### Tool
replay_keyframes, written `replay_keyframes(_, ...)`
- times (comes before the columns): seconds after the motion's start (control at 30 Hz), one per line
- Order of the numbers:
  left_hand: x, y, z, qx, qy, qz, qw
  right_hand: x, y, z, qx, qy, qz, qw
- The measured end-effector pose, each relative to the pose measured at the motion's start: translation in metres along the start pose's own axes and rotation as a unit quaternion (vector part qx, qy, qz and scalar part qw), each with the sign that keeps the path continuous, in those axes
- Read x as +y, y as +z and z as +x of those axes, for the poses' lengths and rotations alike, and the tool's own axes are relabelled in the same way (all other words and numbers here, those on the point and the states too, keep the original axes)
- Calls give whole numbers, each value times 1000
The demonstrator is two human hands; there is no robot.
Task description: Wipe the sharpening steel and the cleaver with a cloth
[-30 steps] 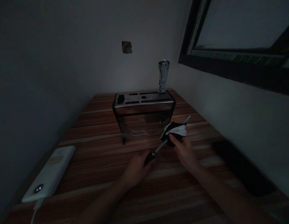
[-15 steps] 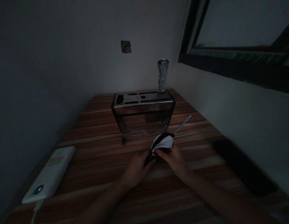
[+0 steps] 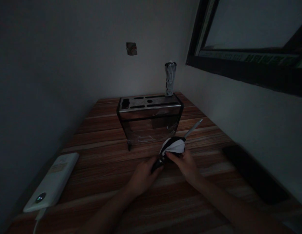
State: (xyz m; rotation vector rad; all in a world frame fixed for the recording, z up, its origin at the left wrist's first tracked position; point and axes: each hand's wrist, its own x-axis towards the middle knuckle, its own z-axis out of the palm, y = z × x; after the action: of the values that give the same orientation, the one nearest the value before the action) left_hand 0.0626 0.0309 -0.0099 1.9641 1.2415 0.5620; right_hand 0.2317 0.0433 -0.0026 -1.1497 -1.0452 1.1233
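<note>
My left hand (image 3: 142, 175) is closed round the black handle of a tool with a long thin metal shaft (image 3: 193, 127); its exact kind is hard to tell in the dim light. The shaft points away to the upper right. My right hand (image 3: 187, 165) grips a black-and-white cloth (image 3: 176, 145) wrapped about the shaft just past the handle. The bare tip shows beyond the cloth. Behind my hands stands a knife block (image 3: 151, 113) with a slotted metal top and a see-through front.
A grey, mottled upright object (image 3: 170, 79) stands at the block's right end. A white power bank (image 3: 53, 182) with a cable (image 3: 36, 224) lies at left on the wood-patterned table (image 3: 97, 143). Along the right wall (image 3: 253, 113) lies a long black object (image 3: 254, 174).
My right hand and the cloth have slid slightly up and right along the shaft, away from my left hand. More of the handle end shows. My left hand stays about where it was.
</note>
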Motion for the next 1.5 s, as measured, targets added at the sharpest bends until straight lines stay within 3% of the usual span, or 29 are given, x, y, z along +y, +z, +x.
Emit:
replay_keyframes(0.4, 0, 1, 1, 4, -1, 11, 1000, -1, -20, 25, 85, -36, 74, 993)
replay_keyframes(0.73, 5, -3, 0, -15, -4, 40, 999, -23, -38, 49, 199, -89, 159, 963)
replay_keyframes(1.03, 5, -3, 0, -25, 7, 42, 999, -40, -56, 62, 253, -148, 178, 939)
replay_keyframes(1.2, 5, -4, 0, -27, 17, 55, 998, -43, -64, 66, 244, -166, 193, 936)
replay_keyframes(1.5, 3, -2, 0, -33, 4, 46, 998, -34, -61, 65, 238, -125, 214, 939)
